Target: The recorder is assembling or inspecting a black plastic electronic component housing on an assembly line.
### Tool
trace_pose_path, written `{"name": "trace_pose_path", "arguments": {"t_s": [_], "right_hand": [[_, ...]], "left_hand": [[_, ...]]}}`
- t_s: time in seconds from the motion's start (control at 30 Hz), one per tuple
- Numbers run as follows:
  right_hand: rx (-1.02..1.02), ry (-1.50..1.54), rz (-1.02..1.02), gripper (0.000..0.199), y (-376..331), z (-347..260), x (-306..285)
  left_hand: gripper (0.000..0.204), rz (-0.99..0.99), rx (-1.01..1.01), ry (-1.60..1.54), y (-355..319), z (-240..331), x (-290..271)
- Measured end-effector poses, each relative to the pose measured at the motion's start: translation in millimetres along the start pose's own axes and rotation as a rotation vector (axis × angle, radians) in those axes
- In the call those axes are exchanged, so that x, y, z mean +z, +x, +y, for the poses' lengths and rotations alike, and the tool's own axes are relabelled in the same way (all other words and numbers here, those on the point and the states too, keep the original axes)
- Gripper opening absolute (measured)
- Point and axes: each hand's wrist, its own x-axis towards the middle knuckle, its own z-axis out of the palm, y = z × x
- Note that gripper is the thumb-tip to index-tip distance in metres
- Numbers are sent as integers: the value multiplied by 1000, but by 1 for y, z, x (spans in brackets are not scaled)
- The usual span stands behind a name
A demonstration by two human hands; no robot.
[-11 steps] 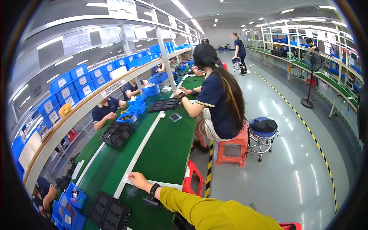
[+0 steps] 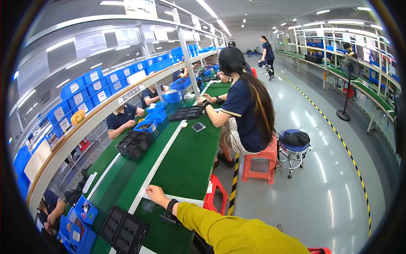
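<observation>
My right hand (image 2: 157,196) rests low over the green work table (image 2: 186,163), its fingers curled together. Whatever they may hold is hidden from me. A black strap with a dark box circles the wrist below a mustard-yellow sleeve. Under the wrist runs a white strip (image 2: 188,200) across the table, close to a long white line (image 2: 157,166). Nearer to me lies a black moulded plastic tray (image 2: 124,230). My left hand does not show.
Blue bins (image 2: 76,232) stand at the lower left. A stack of black trays (image 2: 134,144) sits farther along. A co-worker (image 2: 249,114) sits ahead on a red stool (image 2: 259,167), near a round wheeled stool (image 2: 293,144). A shelf (image 2: 95,116) with blue boxes runs along the left.
The view has turned slightly left, so the scene sits a little farther right. My right hand keeps its place by the white strip. The standing person far off has changed stance.
</observation>
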Motion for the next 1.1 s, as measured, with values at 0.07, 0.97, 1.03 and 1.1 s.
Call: {"name": "trace_pose_path", "arguments": {"t_s": [0.07, 0.97, 1.03, 1.1], "right_hand": [[12, 8, 28, 15, -2, -3, 4], [-24, -266, -16, 15, -13, -19, -7], [-9, -292, -8, 14, -15, -16, -3], [-58, -314, 27, 12, -15, -13, -4]], "left_hand": [[20, -36, 110, 75, 35, -59, 4], [50, -50, 240, 32, 20, -58, 27], [49, -57, 189, 54, 9, -42, 12], [46, -21, 333, 145, 6, -45, 17]]}}
